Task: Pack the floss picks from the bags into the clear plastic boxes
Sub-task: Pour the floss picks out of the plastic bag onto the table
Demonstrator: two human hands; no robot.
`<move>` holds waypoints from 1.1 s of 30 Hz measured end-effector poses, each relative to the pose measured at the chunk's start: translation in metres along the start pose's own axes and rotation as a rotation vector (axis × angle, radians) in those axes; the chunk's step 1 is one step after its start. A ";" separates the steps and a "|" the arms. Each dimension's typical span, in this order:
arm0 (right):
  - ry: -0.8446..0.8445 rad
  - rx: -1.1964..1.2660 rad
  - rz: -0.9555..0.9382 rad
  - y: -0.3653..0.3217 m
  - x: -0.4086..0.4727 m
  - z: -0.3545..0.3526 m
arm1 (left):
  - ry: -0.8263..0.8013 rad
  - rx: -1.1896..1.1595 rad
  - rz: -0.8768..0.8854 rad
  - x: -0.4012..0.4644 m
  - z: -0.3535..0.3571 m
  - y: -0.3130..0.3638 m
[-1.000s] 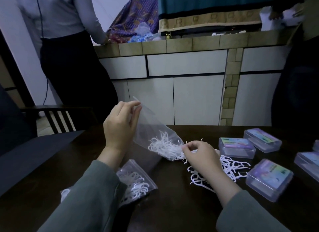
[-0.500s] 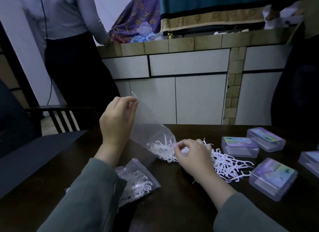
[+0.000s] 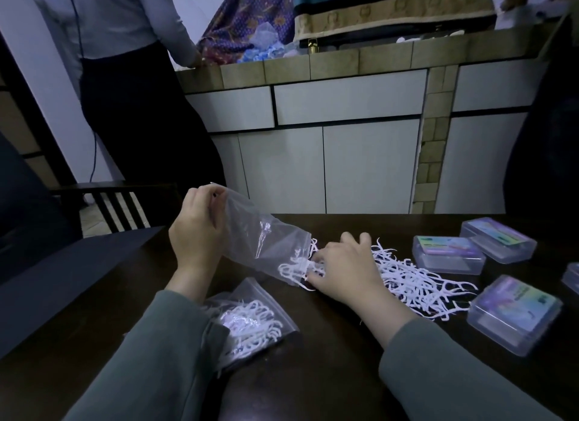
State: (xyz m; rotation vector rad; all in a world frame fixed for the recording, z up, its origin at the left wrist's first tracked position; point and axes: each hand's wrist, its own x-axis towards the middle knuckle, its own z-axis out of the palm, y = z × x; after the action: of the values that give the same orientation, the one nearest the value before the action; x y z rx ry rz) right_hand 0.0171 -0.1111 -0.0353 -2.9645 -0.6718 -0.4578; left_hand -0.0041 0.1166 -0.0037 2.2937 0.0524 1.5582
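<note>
Currently | left hand [image 3: 195, 232] grip: pinches raised bag [image 3: 266, 245], mouth tilted down-right | right hand [image 3: 340, 270] grip: spread on floss picks [image 3: 416, 282], frame centre, nearer than left | boxes [image 3: 448, 254] closed, right | second bag [image 3: 250, 322] lower centre on surface [image 3: 329, 367].

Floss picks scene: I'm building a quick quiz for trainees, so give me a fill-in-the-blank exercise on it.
1. The left hand holds up the clear bag by its ____ end, mouth tilted down to the table.
2. The right hand rests on the loose pile of floss picks at the bag's ____.
3. A second bag, lying under the left sleeve, is ____ of picks.
4. The lids of the clear plastic boxes are all ____.

Missing words: closed; mouth; full; shut
</note>
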 end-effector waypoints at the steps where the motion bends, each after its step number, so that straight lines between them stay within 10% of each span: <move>1: -0.004 -0.037 0.038 0.001 -0.001 -0.002 | 0.003 0.009 0.000 0.000 0.000 0.000; 29: 0.026 -0.051 -0.025 -0.012 -0.011 0.000 | 0.027 0.045 -0.009 0.005 -0.008 0.005; 33: 0.206 0.410 0.129 -0.009 -0.011 0.000 | 0.069 -0.097 -0.004 0.012 -0.010 0.010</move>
State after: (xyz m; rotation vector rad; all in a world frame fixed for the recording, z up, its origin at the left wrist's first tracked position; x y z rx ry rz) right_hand 0.0038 -0.1074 -0.0386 -2.5147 -0.4799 -0.5323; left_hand -0.0105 0.1131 0.0130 2.1643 -0.0009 1.6025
